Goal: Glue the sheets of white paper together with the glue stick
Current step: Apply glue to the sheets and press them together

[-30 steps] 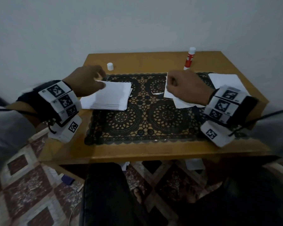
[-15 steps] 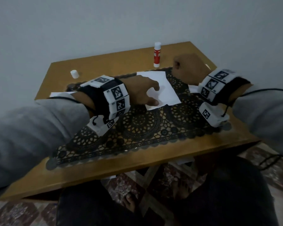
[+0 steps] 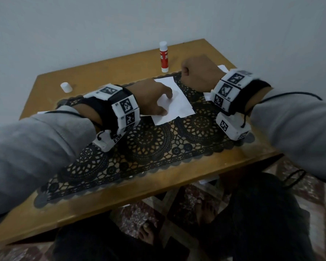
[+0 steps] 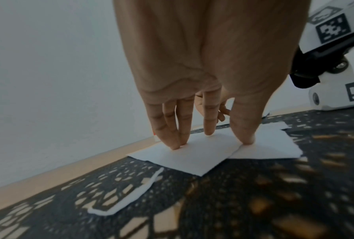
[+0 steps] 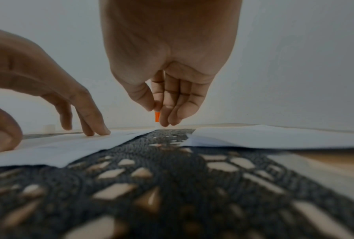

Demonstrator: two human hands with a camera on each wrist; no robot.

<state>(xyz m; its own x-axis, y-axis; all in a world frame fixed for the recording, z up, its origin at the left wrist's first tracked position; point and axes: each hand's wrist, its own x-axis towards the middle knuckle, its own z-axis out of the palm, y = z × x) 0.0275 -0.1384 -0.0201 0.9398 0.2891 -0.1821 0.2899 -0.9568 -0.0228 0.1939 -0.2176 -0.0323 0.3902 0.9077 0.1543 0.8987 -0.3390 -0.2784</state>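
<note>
Head view first: nearest you, the front edge of the worktop (image 3: pixel 120 200) and the near half of the black lace mat (image 3: pixel 149 147) lie bare, giving your forearms open room. Farther in, your left hand (image 3: pixel 154 98) presses straight fingertips (image 4: pixel 176 143) down on the white paper sheets (image 3: pixel 175 108) at mid-mat; from the left wrist view two sheets overlap there, the thumb on the seam, their near corners lying flat. A torn white paper strip (image 4: pixel 135 194) lies just in front of them on the mat. Your right hand (image 3: pixel 199 72) hovers beyond the sheets' far right corner, fingers curled into a loose fist with nothing in it. More loose sheets (image 5: pixel 274 137) sit to its right, near the worktop's right edge. Farthest back, the glue stick (image 3: pixel 163 56) stands upright and capless near the far edge, apart from both hands. Its white cap (image 3: pixel 65 87) sits near the far left corner.
</note>
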